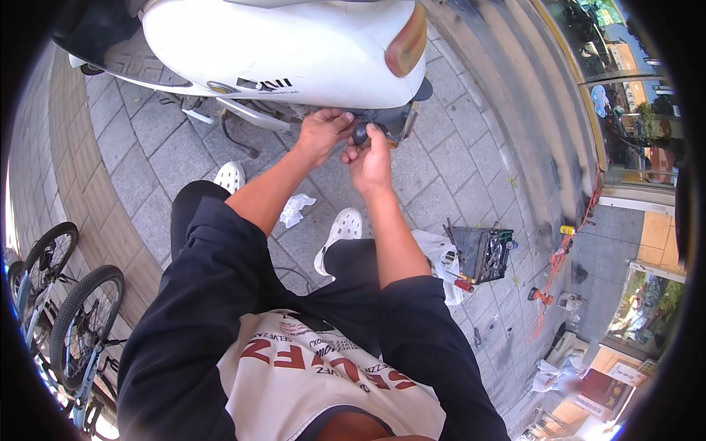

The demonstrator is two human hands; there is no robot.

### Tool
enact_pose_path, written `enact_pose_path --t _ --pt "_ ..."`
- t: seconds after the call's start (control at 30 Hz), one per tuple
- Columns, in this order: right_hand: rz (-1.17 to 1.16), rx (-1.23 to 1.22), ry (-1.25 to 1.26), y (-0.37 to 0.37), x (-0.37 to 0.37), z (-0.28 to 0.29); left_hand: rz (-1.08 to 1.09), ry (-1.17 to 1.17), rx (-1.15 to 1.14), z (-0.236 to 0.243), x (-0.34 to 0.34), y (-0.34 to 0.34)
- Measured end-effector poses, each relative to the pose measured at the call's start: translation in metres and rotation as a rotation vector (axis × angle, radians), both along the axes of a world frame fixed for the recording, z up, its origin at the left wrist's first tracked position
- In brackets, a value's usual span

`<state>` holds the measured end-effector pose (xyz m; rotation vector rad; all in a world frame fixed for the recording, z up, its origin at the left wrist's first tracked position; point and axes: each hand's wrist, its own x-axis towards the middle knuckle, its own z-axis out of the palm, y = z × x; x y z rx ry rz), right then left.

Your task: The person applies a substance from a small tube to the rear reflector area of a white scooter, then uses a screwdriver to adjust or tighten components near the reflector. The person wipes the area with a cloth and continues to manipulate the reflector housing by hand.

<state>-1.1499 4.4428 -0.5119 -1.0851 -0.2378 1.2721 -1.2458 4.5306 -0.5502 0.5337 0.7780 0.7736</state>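
A white motor scooter [294, 51] stands before me, its red and amber tail light [406, 45] at the right end. Both of my hands work side by side under its rear bodywork, by the dark rear mudguard [393, 117]. My left hand [321, 135] has its thumb and fingers drawn together at the lower edge; what they pinch is hidden. In my right hand [370, 163] is a black rounded part [360, 134], held between thumb and curled fingers. Whether that part is fixed to the scooter I cannot tell. A small orange piece [393, 145] shows just beside it.
The scooter's kickstand [239, 140] reaches down left of my hands. Crumpled white paper [296, 210] lies between my feet. Right of my knee sit a black tool tray [482, 253] and a white bag [435, 253]. Steps [544, 95] rise at right; bicycles [84, 323] stand at left.
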Motion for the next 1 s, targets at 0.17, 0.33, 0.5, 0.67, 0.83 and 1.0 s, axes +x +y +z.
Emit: enact_pose_path --t 0.17,0.33,0.5,0.67,0.83,1.0 --pt "-0.017 -0.021 -0.018 0.001 0.001 0.000 -0.001 0.003 0.011 0.005 -0.001 0.002" --pt "-0.008 -0.094 -0.010 0.003 0.011 0.004 0.039 -0.053 0.083 0.006 0.001 0.002" --pt "0.014 -0.054 0.005 0.000 0.011 -0.001 0.051 0.033 0.120 0.011 0.004 0.001" --pt "0.022 -0.019 -0.009 -0.002 0.013 -0.002 0.062 0.107 0.173 0.008 0.009 -0.001" --pt "0.039 0.020 -0.035 -0.001 0.009 0.003 0.163 0.120 0.207 -0.004 0.018 -0.009" --pt "0.062 -0.038 -0.075 -0.003 0.019 0.009 0.192 0.057 0.214 -0.003 0.018 -0.015"
